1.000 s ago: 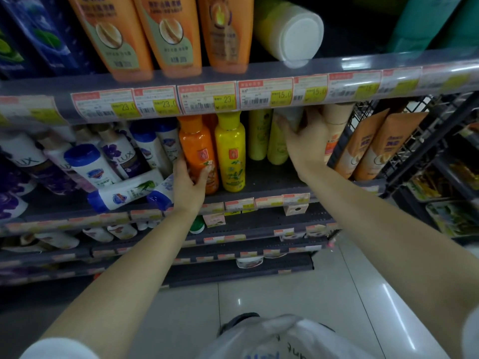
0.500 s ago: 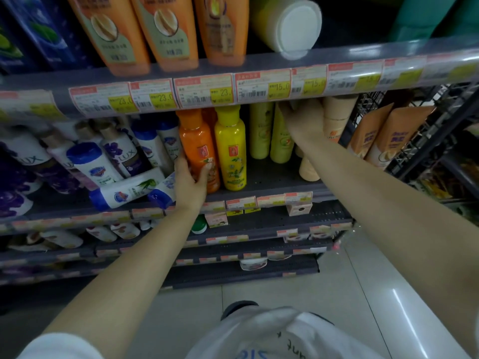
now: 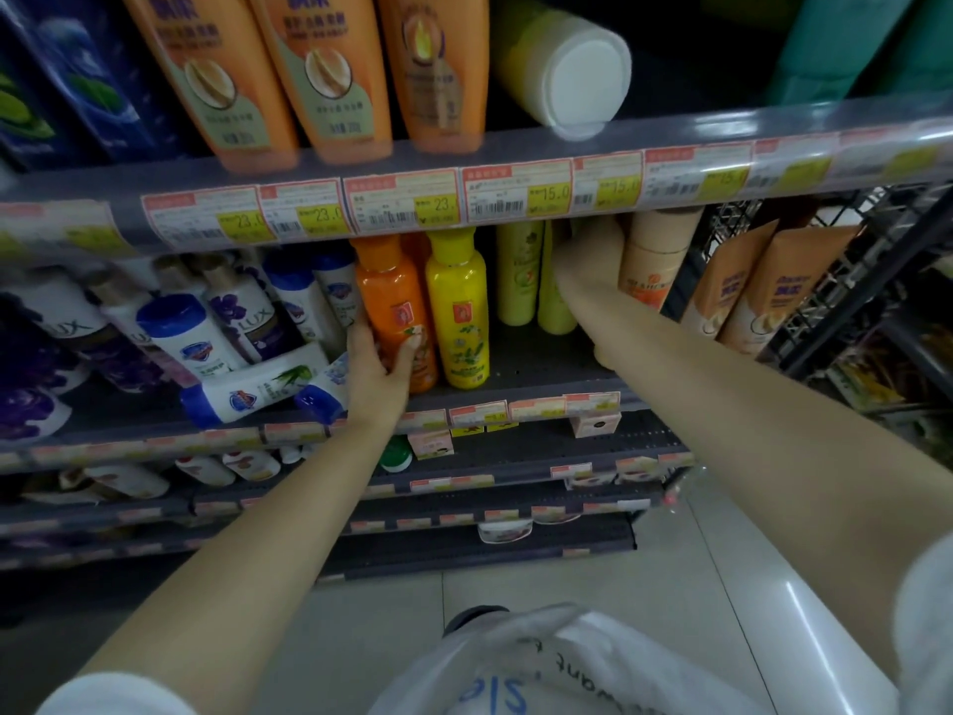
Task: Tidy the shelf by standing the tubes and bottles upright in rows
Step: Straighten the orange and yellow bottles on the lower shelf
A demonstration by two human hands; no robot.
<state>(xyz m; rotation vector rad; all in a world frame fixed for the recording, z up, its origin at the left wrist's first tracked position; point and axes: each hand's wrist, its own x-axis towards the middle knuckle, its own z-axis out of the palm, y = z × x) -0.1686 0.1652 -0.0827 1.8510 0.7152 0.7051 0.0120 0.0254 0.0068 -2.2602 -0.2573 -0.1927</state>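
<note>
Your right hand [image 3: 588, 250] has gone deeper under the upper shelf [image 3: 515, 162] since a second ago, and now the price tags [image 3: 515, 201] hide its fingers. You cannot tell if those fingers are wide, narrow or holding something. The hand sits between two pale yellow bottles [image 3: 518, 276] and a tan tube [image 3: 652, 260], close to both.

Your left hand [image 3: 379, 366] has stayed where it was. Its fingers wrap the lower part of the orange bottle [image 3: 394, 301], thumb on the front and the other fingers round the left side. The orange bottle stands up straight on the middle shelf [image 3: 541, 363]. A yellow bottle [image 3: 459, 307] stands just beside it on the right, touching or almost touching.

Left of your left hand, a white bottle [image 3: 252, 389] with a blue cap lies on its side near the front edge. A second blue-capped one [image 3: 325, 392] lies tipped over next to it, right against your wrist. Behind them more white bottles [image 3: 191, 338] and purple ones [image 3: 247, 317] lean at odd angles.

On the upper shelf, three orange tubes [image 3: 319, 74] stand in a row, and a yellow bottle with a white cap [image 3: 567, 69] lies on its side, cap pointing out at you. Far right, two more tan tubes [image 3: 763, 286] lean against a wire rack [image 3: 851, 281].
</note>
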